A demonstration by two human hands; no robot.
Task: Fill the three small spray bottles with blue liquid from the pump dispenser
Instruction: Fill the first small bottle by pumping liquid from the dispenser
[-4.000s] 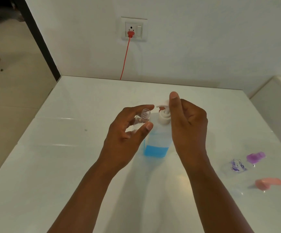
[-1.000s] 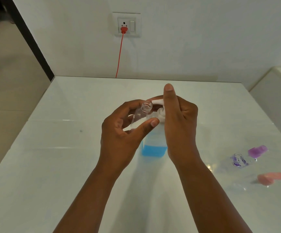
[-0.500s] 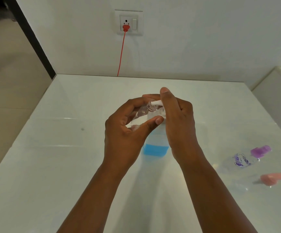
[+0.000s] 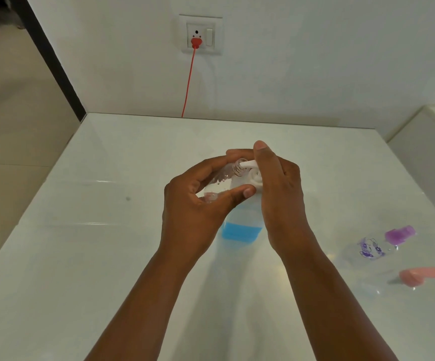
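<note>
A clear pump dispenser (image 4: 241, 225) with a low layer of blue liquid stands mid-table. My right hand (image 4: 279, 196) wraps its white pump head, thumb raised above it. My left hand (image 4: 198, 204) holds a small clear uncapped spray bottle (image 4: 221, 182), tilted, its threaded mouth right at the white nozzle. A second small bottle with a purple cap (image 4: 383, 243) lies on the right. A third with a pink cap (image 4: 417, 277) lies nearer me.
The glossy white table (image 4: 81, 256) ends against a white wall. A red cord (image 4: 189, 82) hangs from a wall socket down behind the far edge. A white ledge (image 4: 432, 162) stands at the right; the floor drops off on the left.
My left hand has brought the small bottle from beside the pump up to the nozzle, mouth against the spout. My right hand has settled lower on the pump head.
</note>
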